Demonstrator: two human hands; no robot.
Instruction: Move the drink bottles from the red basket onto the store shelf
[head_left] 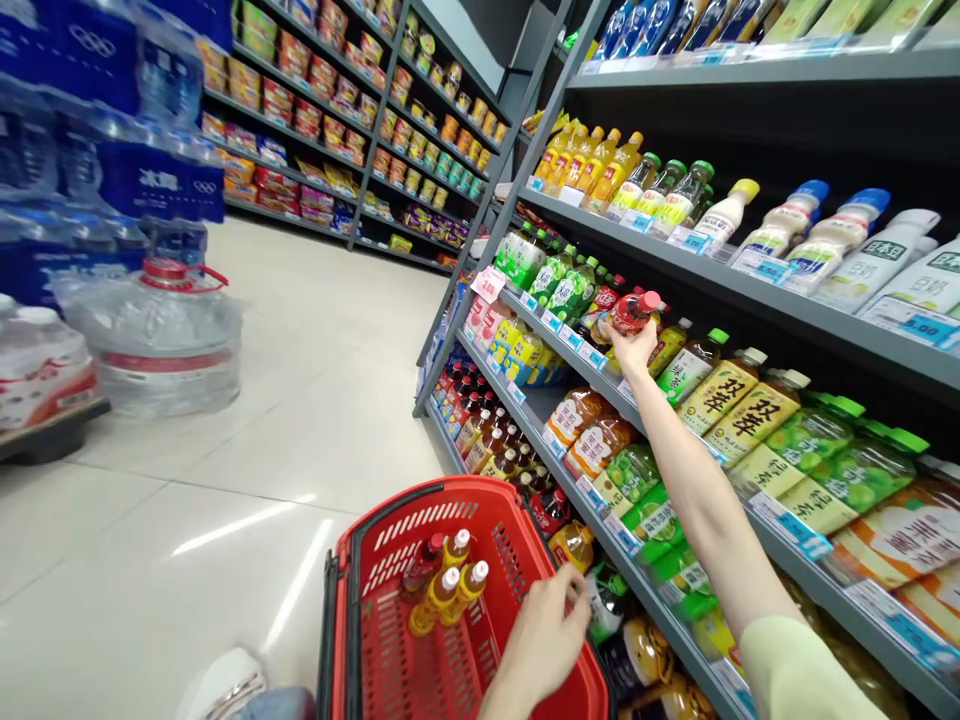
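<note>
My right hand reaches to the middle shelf, its fingers closed round a drink bottle with a red cap and red label. The bottle is tilted, in front of other bottles in that row. Over the right side of the red shopping basket is my left hand, loosely curled with fingers slightly apart and nothing visible in it. Inside the basket stand several yellow bottles with white caps and a dark red-capped bottle.
Drink shelves line the right side, with price tags along their edges. Shrink-wrapped water packs and a large water jug stand on the left. Shelves of instant noodles are at the back. A shoe shows on the pale floor.
</note>
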